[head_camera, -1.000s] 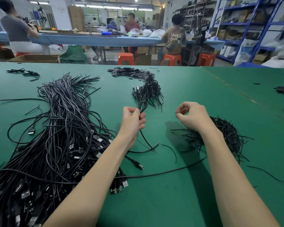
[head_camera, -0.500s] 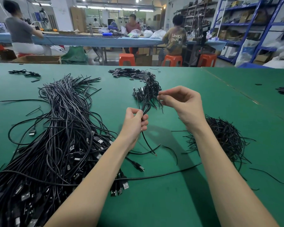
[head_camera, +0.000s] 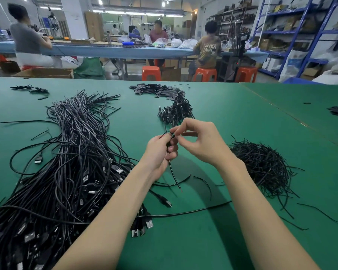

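A thin black cable [head_camera: 173,172] is gripped in the curled fingers of the left hand [head_camera: 158,152] above the green surface [head_camera: 203,240], with its loose end trailing down below the hand. Its top loop is pinched by the thumb and forefinger of the right hand [head_camera: 203,147]. A large heap of cables [head_camera: 70,162] is spread to the left, and a tangle of short wires [head_camera: 261,168] lies to the right.

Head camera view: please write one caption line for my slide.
Left hand grips a black cable while right hand pinches its looped top, above a green table.
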A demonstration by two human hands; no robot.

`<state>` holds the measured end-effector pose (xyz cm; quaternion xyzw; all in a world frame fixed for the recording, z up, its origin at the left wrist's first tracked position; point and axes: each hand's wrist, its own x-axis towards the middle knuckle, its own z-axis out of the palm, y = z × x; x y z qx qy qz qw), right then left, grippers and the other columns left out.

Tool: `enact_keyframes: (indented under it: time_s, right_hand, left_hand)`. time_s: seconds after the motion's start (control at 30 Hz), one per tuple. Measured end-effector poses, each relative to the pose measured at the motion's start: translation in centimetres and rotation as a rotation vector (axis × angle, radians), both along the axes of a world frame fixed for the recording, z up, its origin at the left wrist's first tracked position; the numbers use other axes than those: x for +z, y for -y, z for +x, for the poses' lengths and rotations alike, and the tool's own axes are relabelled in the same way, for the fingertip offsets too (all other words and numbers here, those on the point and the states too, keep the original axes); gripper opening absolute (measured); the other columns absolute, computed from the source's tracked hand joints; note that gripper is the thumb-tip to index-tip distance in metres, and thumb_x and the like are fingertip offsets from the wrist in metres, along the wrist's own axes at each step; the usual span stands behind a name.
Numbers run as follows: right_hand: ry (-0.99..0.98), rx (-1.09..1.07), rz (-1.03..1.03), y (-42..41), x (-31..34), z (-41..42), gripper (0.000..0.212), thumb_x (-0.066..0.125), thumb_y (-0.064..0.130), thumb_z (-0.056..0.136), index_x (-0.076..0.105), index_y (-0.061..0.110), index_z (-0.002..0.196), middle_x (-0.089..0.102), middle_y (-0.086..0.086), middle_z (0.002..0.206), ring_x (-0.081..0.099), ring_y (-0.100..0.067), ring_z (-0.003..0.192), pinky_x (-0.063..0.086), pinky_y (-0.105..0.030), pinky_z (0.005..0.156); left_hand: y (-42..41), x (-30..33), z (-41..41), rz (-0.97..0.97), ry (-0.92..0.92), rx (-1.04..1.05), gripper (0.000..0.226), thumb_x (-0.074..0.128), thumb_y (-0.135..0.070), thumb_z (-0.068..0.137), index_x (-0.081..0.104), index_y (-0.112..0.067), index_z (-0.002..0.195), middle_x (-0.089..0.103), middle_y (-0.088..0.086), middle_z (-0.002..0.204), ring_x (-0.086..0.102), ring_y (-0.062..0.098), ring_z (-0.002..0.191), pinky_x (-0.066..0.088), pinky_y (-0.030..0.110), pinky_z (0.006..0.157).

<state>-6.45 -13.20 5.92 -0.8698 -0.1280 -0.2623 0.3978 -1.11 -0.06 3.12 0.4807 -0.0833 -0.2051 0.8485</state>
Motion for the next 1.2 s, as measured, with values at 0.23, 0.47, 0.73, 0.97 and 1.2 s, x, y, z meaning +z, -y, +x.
enact_keyframes:
  time_s: [0.23, 0.47, 0.73, 0.97, 1.2]
  right_hand:
    - [0.057, -0.037, -0.037, -0.3, -0.2, 0.2, 0.028, 0.066, -0.002, 0.087, 0.059, 0.025, 0.083, 0.075, -0.001, 0.090, 0.071, -0.015, 0.089, 0.057, -0.030, 0.093]
    - [-0.011, -0.003, 0.136, -0.4, -0.3, 0.3, 0.015, 0.071, -0.001, 0.087, 0.067, 0.011, 0.079, 0.078, 0.001, 0.093, 0.073, -0.004, 0.096, 0.056, -0.023, 0.093]
    - [-0.236, 0.100, 0.755, -1.2, -0.4, 0.5, 0.013, 0.075, -0.003, 0.083, 0.076, 0.010, 0.081, 0.078, -0.006, 0.092, 0.073, -0.014, 0.087, 0.056, -0.023, 0.080]
    - [-0.717, 0.119, 1.234, 1.1, 0.0, 0.2, 0.047, 0.080, 0.010, 0.061, 0.068, 0.019, 0.106, 0.070, 0.004, 0.077, 0.062, -0.007, 0.062, 0.045, -0.014, 0.049]
    - [-0.712, 0.029, 0.603, 4.6, 1.5, -1.1, 0.029, 0.072, 0.003, 0.071, 0.076, 0.021, 0.093, 0.077, -0.003, 0.092, 0.051, -0.012, 0.074, 0.033, -0.019, 0.054]
  left_hand:
    - [-0.1, 0.2, -0.1, -0.044, -0.089, 0.000, 0.024, 0.040, -0.004, 0.102, 0.057, -0.006, 0.085, 0.041, -0.002, 0.063, 0.032, 0.007, 0.048, 0.019, 0.017, 0.038]
    - [0.0, 0.4, 0.0, 0.020, -0.031, 0.086, 0.026, 0.039, -0.015, 0.106, 0.055, -0.008, 0.087, 0.042, -0.004, 0.057, 0.029, 0.007, 0.046, 0.019, 0.016, 0.036]
    - [-0.7, 2.0, -0.1, -0.205, -0.155, 0.041, 0.020, 0.041, -0.012, 0.104, 0.041, -0.014, 0.084, 0.040, -0.002, 0.063, 0.030, 0.008, 0.051, 0.020, 0.017, 0.036]
    - [-1.5, 1.5, -0.5, -0.081, 0.066, -0.298, 0.012, 0.043, -0.014, 0.102, 0.047, -0.011, 0.091, 0.040, -0.004, 0.067, 0.027, 0.008, 0.055, 0.018, 0.018, 0.042]
    - [-1.7, 0.8, -0.7, 0.312, 0.388, -0.486, 0.016, 0.054, -0.008, 0.099, 0.045, -0.013, 0.087, 0.057, 0.001, 0.069, 0.035, 0.011, 0.057, 0.023, 0.019, 0.048]
